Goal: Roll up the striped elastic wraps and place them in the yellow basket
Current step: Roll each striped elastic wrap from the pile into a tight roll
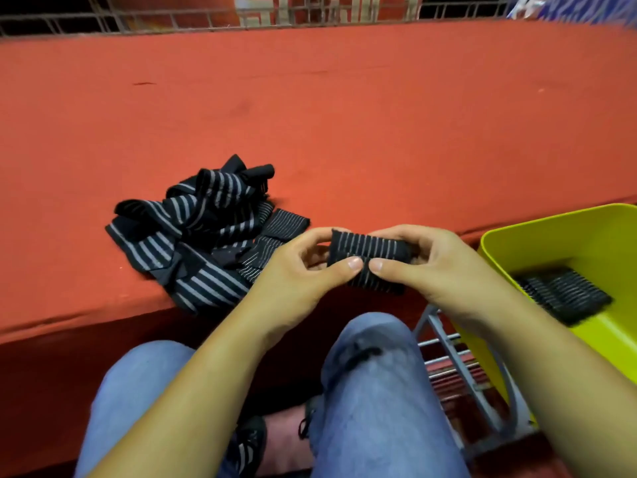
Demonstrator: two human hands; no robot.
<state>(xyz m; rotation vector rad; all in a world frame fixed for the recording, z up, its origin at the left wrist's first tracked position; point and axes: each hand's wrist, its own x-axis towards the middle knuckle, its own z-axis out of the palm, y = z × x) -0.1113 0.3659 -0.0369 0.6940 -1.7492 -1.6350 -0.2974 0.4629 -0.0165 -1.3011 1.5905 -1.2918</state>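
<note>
A wide red cloth-covered table [344, 115] fills the scene, and just over its near edge both hands meet on one rolled wrap [370, 251]: the left hand [303, 270] pinches its left end, the right hand [420, 263] grips its right end, thumbs almost touching on the front. Off to the left of the left hand lies a loose heap of striped wraps [203, 229] on the table; to the right of the right hand, the yellow basket [551, 236] holds a rolled wrap already inside [565, 294].
</note>
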